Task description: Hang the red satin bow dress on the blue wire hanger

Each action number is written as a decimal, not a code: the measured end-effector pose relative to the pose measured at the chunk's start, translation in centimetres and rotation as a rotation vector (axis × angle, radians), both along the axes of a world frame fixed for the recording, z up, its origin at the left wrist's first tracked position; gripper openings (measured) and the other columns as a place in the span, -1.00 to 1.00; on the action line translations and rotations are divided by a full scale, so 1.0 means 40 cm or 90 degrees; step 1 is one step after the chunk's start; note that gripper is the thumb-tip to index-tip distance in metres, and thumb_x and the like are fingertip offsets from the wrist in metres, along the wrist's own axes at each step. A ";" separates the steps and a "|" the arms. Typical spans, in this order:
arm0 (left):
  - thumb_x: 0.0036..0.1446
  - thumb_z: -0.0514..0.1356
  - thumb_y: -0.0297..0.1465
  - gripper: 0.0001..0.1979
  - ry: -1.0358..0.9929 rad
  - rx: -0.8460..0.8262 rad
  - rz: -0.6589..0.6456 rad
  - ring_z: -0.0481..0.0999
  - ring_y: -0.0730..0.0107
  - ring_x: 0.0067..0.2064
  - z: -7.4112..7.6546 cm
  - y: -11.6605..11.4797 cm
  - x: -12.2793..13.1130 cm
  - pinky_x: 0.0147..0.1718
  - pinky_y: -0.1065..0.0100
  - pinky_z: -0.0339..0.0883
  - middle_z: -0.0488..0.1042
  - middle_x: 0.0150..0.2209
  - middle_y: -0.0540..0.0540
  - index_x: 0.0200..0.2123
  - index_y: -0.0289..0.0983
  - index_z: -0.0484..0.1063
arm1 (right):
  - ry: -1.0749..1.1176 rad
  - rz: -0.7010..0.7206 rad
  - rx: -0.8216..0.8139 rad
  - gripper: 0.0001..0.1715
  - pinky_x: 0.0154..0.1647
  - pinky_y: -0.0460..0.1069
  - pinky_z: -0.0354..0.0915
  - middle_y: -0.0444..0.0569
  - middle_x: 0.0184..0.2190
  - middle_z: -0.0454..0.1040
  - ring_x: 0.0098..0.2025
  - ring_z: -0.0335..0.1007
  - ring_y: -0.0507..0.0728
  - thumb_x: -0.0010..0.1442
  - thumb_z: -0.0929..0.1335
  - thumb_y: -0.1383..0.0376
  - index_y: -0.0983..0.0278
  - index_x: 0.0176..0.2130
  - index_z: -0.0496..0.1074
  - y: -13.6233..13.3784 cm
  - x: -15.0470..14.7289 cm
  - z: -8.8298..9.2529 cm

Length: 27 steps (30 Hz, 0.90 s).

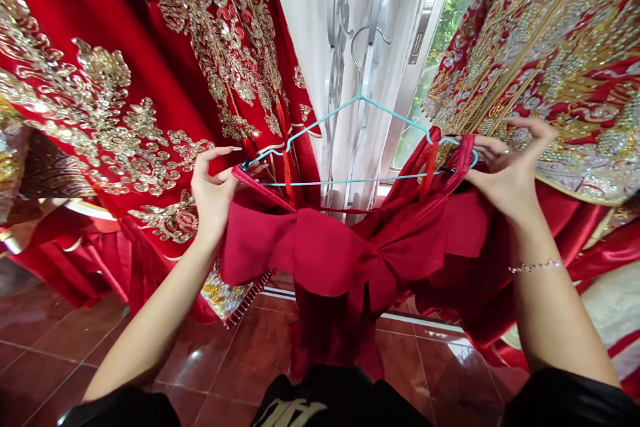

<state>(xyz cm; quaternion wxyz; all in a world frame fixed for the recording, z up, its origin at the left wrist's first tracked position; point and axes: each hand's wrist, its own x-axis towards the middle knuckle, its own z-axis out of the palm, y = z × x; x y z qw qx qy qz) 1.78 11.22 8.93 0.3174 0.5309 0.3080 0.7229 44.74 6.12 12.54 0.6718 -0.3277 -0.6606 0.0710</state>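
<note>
A dark red dress (327, 250) with a large bow across its front hangs from a light blue wire hanger (325, 114). My left hand (213, 190) pinches the dress strap and the hanger's left end. At the other end, my right hand (510, 170) grips the second strap by the hanger's right corner, a bracelet on that wrist. Thin red ribbon loops cross the hanger near both ends. The hanger's metal hook points up, in front of the white door bars, and I cannot tell whether it rests on anything. The dress's lower part falls toward my body.
On the left hangs a red gown with gold beading (145, 133); on the right, a heavily embroidered red and gold garment (545, 73). Behind the hanger are a white curtain (305, 20) and a metal door frame (423, 33). Dark red tiles (220, 353) cover the floor.
</note>
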 end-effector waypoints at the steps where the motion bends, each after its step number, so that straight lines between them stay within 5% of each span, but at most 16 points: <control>1: -0.12 0.49 -0.34 -0.45 0.000 0.004 -0.002 0.71 0.14 -0.16 0.001 0.002 0.004 -0.20 0.25 0.64 0.61 -0.51 0.04 -0.09 -0.23 0.31 | -0.024 0.012 -0.007 -0.02 0.09 -0.01 0.42 -0.10 0.15 0.26 -0.08 0.50 -0.01 -0.34 0.63 0.42 0.10 -0.10 0.06 0.003 -0.007 0.014; 6: -0.05 0.46 -0.31 -0.55 0.018 0.009 0.005 0.71 0.16 -0.18 0.004 -0.002 0.014 -0.22 0.25 0.64 0.63 -0.45 0.00 -0.15 -0.25 0.36 | -0.071 0.046 -0.053 0.12 0.23 0.07 0.36 -0.02 0.37 0.00 -0.03 0.48 0.01 -0.35 0.63 0.42 0.08 0.09 0.11 0.028 -0.042 0.054; 10: -0.05 0.46 -0.24 -0.59 0.039 -0.007 0.014 0.71 0.17 -0.23 0.008 -0.021 0.016 -0.18 0.20 0.63 0.63 -0.45 -0.03 -0.26 -0.26 0.36 | -0.013 0.019 -0.092 -0.15 0.07 0.07 0.38 -0.07 0.01 0.43 -0.17 0.46 0.02 -0.18 0.59 0.32 0.11 0.03 0.21 0.054 -0.020 0.048; 12: -0.02 0.45 -0.22 -0.61 0.057 -0.003 0.017 0.71 0.17 -0.24 0.008 -0.027 0.016 -0.17 0.19 0.63 0.62 -0.46 -0.05 -0.28 -0.26 0.36 | 0.022 -0.026 -0.058 -0.41 -0.06 0.05 0.39 -0.10 -0.20 0.45 -0.26 0.44 0.03 -0.03 0.53 0.24 0.15 -0.05 0.29 0.068 -0.007 0.038; 15: 0.00 0.43 -0.22 -0.64 0.079 0.023 0.024 0.71 0.16 -0.23 0.011 -0.024 0.014 -0.19 0.21 0.62 0.61 -0.46 -0.08 -0.31 -0.25 0.34 | 0.005 -0.105 -0.057 -0.64 -0.11 0.04 0.34 -0.06 -0.26 0.44 -0.27 0.41 0.05 0.13 0.44 0.15 0.20 -0.10 0.37 0.083 -0.012 0.021; 21: 0.06 0.32 -0.29 -0.78 0.190 0.031 0.044 0.68 0.17 -0.17 0.070 0.018 0.007 -0.25 0.27 0.58 0.57 -0.42 -0.06 -0.36 -0.20 0.32 | -0.200 -0.353 -0.060 -0.74 -0.06 0.07 0.21 -0.05 -0.42 0.43 -0.22 0.26 0.14 0.10 0.39 0.08 0.22 -0.34 0.44 0.099 -0.070 -0.024; 27: 0.02 0.24 -0.49 -0.81 0.329 0.129 0.020 0.61 0.33 -0.34 0.149 0.075 0.029 -0.41 0.43 0.39 0.53 -0.38 -0.01 -0.24 -0.23 0.41 | -0.215 -0.473 -0.032 -0.73 -0.19 0.06 0.12 -0.09 -0.51 0.31 -0.34 0.21 0.18 -0.01 0.32 0.09 0.19 -0.31 0.33 0.123 -0.092 -0.072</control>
